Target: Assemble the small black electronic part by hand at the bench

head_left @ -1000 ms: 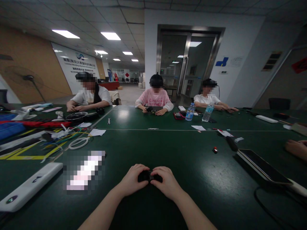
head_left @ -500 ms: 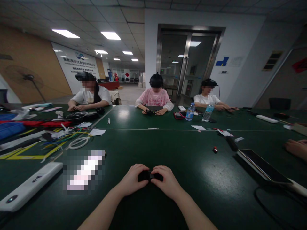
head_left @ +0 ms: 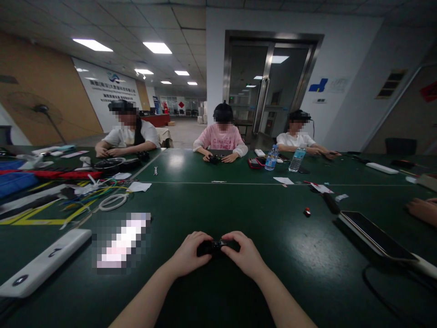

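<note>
Both of my hands meet low on the dark green table (head_left: 280, 255), close to me. My left hand (head_left: 189, 255) and my right hand (head_left: 244, 255) each curl their fingers round one end of a small black object (head_left: 214, 247). The object lies between the two hands, just above the tabletop, and most of it is hidden by my fingers.
A white bar-shaped device (head_left: 41, 269) lies front left, a dark tablet (head_left: 372, 234) front right with a cable. Coloured wires and a white cable coil (head_left: 111, 202) clutter the left. A small red piece (head_left: 307, 212) lies ahead. Three people sit opposite; another person's hand (head_left: 421, 209) rests at right.
My hands have drawn slightly apart along the black object, the right one shifting a little to the right. The view has tipped slightly.
</note>
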`<action>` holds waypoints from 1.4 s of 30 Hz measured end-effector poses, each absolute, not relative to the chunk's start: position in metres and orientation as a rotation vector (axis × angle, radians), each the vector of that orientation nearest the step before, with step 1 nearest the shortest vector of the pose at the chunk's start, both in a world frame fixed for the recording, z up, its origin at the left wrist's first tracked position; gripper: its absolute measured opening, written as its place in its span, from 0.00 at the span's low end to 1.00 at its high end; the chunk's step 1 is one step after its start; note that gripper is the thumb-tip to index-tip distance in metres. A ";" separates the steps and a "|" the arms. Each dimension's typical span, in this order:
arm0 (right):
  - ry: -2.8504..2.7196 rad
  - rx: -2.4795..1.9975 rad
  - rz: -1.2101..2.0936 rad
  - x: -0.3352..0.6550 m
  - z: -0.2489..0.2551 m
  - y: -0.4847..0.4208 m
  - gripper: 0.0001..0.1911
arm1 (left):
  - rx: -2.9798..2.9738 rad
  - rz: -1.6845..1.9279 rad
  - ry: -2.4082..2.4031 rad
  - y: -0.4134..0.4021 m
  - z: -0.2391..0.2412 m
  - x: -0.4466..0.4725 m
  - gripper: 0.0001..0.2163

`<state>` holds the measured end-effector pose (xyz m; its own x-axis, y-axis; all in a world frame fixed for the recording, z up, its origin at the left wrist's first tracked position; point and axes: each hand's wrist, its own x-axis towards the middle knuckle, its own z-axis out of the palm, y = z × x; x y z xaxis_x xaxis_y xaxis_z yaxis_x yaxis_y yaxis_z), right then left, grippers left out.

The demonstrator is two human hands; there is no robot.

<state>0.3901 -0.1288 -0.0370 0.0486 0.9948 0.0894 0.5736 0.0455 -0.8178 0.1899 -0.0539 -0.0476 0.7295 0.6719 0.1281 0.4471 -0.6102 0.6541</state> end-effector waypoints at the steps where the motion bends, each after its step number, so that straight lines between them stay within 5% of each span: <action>1: -1.592 -1.601 0.741 0.391 -0.038 -0.129 0.13 | 2.326 0.489 0.849 -0.054 -0.048 0.190 0.16; 42: -1.279 -1.421 0.671 0.416 -0.044 -0.123 0.14 | 2.304 0.422 0.861 -0.052 -0.049 0.188 0.19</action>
<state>0.4158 -0.1229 -0.0436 0.2686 0.9348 0.2323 0.3397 0.1337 -0.9310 0.1882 -0.0518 -0.0487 0.7344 0.6748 0.0731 0.4711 -0.5843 0.6608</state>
